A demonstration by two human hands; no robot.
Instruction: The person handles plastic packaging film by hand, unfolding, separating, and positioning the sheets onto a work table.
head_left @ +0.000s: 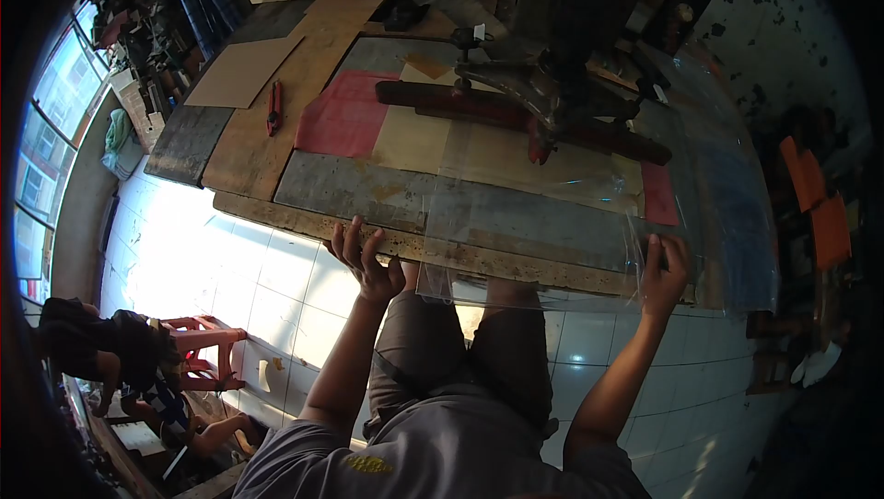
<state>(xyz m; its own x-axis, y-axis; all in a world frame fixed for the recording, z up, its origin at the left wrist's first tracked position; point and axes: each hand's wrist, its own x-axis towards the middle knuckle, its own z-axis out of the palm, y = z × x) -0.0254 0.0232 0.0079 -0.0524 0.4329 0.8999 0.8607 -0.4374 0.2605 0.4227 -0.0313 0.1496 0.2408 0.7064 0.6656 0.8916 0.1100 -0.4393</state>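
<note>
A clear plastic sheet (pixel 534 232) lies over the front of the workbench and hangs past its worn edge. My right hand (pixel 665 269) pinches the sheet's right side near the bench edge. At the front edge, left of the sheet, my left hand (pixel 366 260) has its fingers apart and holds nothing. Beyond the sheet, a dark red metal bar (pixel 442 98) of a press (pixel 552 85) spans the bench above a pale yellow panel (pixel 414 140) with red pieces (pixel 341 117) at its ends.
A red cutter (pixel 274 108) and a brown cardboard sheet (pixel 241 71) lie on the bench's left part. More clear plastic (pixel 737 223) drapes over the right end. A person (pixel 120 361) sits at the lower left beside a red stool (pixel 207 347). Orange pieces (pixel 815 191) are at the far right.
</note>
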